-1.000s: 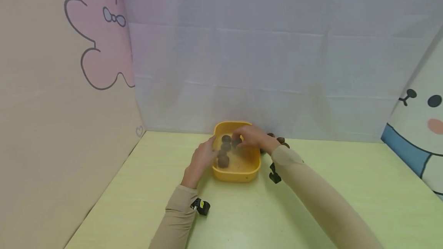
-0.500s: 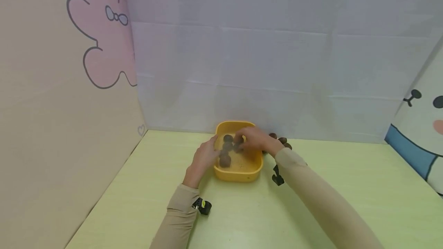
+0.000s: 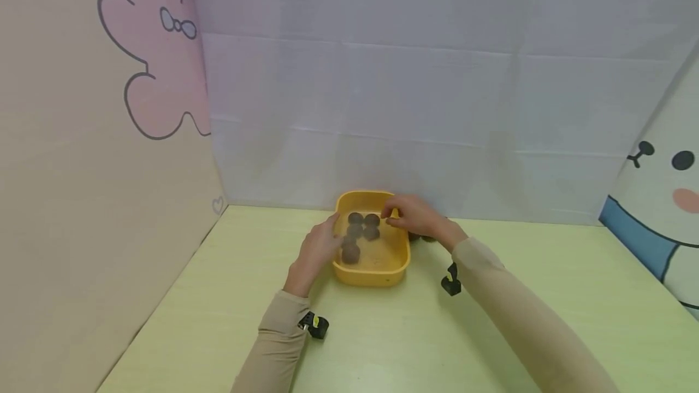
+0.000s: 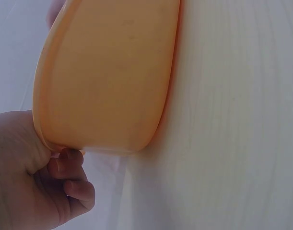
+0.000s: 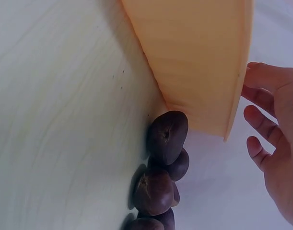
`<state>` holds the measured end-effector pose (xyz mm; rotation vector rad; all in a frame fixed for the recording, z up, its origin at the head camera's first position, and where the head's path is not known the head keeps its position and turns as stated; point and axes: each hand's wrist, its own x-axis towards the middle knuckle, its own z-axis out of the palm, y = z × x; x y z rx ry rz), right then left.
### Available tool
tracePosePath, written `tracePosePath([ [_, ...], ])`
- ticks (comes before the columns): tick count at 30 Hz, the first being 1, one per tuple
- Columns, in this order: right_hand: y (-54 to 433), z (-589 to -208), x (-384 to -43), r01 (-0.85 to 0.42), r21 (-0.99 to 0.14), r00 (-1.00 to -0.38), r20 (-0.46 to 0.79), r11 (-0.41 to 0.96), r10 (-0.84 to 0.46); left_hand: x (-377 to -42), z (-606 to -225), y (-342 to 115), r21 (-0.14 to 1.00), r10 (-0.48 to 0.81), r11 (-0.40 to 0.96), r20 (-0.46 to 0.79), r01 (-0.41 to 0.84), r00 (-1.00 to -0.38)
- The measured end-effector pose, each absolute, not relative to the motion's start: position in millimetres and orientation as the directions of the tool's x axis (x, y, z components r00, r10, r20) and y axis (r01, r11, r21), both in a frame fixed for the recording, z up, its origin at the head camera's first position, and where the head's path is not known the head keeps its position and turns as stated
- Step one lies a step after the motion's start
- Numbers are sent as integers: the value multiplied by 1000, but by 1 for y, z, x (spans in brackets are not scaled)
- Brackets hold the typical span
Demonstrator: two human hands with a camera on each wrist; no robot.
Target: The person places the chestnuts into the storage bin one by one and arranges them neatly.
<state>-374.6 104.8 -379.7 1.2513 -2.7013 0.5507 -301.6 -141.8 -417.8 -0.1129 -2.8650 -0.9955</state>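
A yellow plastic basin [image 3: 371, 278] stands at the back of the table, with several dark brown chestnuts [image 3: 351, 253] grouped along its left side. My left hand [image 3: 315, 253] grips the basin's left rim. In the left wrist view that hand [image 4: 41, 182] has its fingers curled under the rim; its thumb is hidden there. Over the right rim hovers my right hand [image 3: 417, 214], its fingers loosely bent. Nothing shows between those fingers in the right wrist view. More chestnuts [image 5: 156, 191] lie on the table beside the basin's right wall, partly hidden by the right hand in the head view.
A pale yellow-green table [image 3: 360, 344] runs in front of the basin. Close behind it hangs a light grey-white cloth [image 3: 360, 108]. At the left is a beige wall panel [image 3: 109, 229] with a pink cartoon figure; a cartoon panel [image 3: 655, 211] closes off the right.
My right hand has let go of a chestnut among the others in the basin and moved right, to above the right rim. The left hand has stayed on the left rim.
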Motion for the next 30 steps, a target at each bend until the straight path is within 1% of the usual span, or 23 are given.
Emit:
tracePosePath([
  [6, 115, -380, -371, -727, -327, -686, 299, 604, -664, -302, -419, -143, 613, 35, 783, 124, 105, -992],
  [11, 122, -380, -370, -727, -330, -687, 344, 602, -641, -301, -417, -143, 610, 34, 786, 124, 103, -992],
  [14, 127, -381, -368, -715, -341, -699, 360, 610, -618, -300, -417, -143, 609, 33, 786, 122, 101, -992],
  [18, 135, -384, -368, -701, -368, -714, 369, 612, -596, -302, -417, -143, 613, 38, 783, 119, 103, -992],
  [23, 143, -386, -368, -705, -372, -709, 381, 603, -594, -301, -416, -142, 614, 34, 783, 117, 99, -992],
  [30, 149, -385, -364, -687, -378, -726, 360, 621, -585, -301, -416, -142, 616, 31, 782, 113, 95, -993],
])
